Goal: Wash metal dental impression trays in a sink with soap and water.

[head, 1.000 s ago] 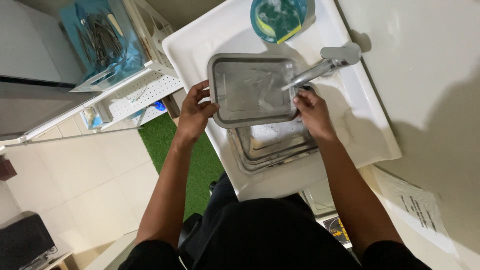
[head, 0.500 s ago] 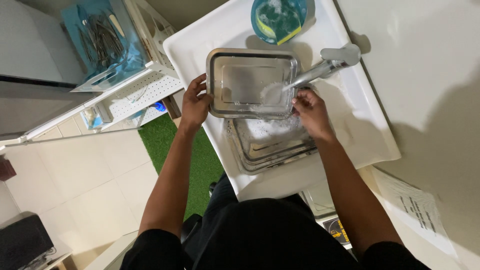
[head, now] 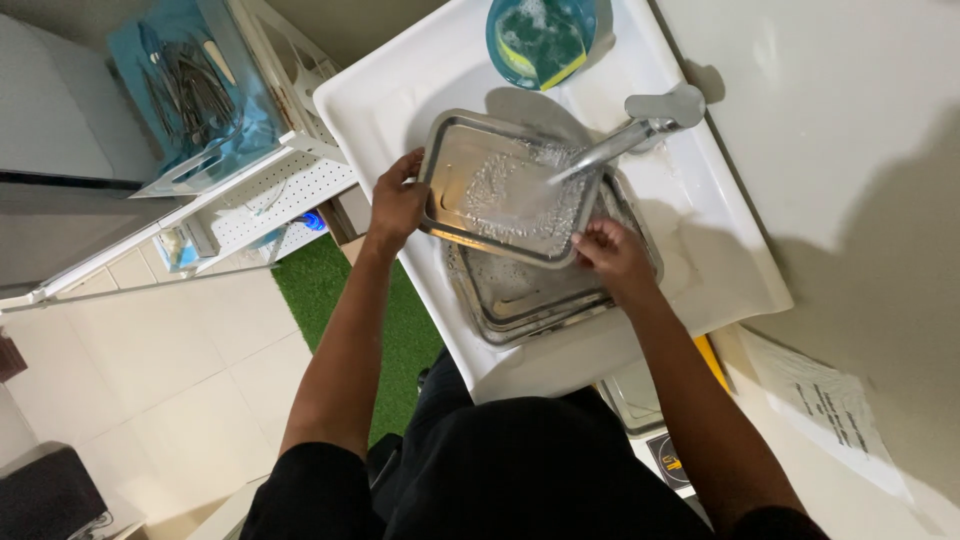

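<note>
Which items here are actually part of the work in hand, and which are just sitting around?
In use:
- left hand and right hand, both gripping the metal tray
- faucet running water onto it
- second tray beneath, in the white sink

Lying about:
- blue bowl with sponge on the sink's edge
- blue tray of instruments
- paper sheet
- green mat
</note>
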